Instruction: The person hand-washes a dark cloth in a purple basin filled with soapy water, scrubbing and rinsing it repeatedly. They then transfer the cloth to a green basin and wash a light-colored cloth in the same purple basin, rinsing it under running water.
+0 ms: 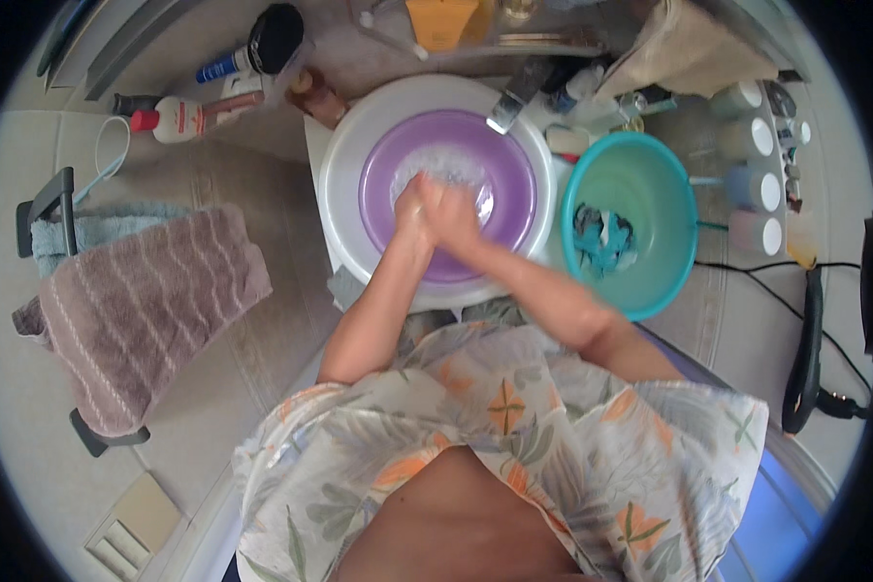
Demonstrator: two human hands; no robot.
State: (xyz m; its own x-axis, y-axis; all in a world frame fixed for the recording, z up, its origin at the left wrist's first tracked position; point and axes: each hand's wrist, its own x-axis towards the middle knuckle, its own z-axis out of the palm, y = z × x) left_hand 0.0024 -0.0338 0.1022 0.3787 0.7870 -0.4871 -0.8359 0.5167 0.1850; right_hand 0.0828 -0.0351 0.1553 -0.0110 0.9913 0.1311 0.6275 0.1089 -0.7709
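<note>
My left hand and my right hand are pressed together over a purple basin. Both are blurred, and whether anything is held between them is hidden. White suds float on the water just beyond my fingers. The basin sits inside a round white sink, below a metal faucet. To the right stands a turquoise basin with a bunched teal and dark cloth lying in it.
On the left a mauve striped towel hangs over a grey rack. Bottles, including a white one with a red cap, line the back left. Several cups are mounted at right, near a black corded appliance.
</note>
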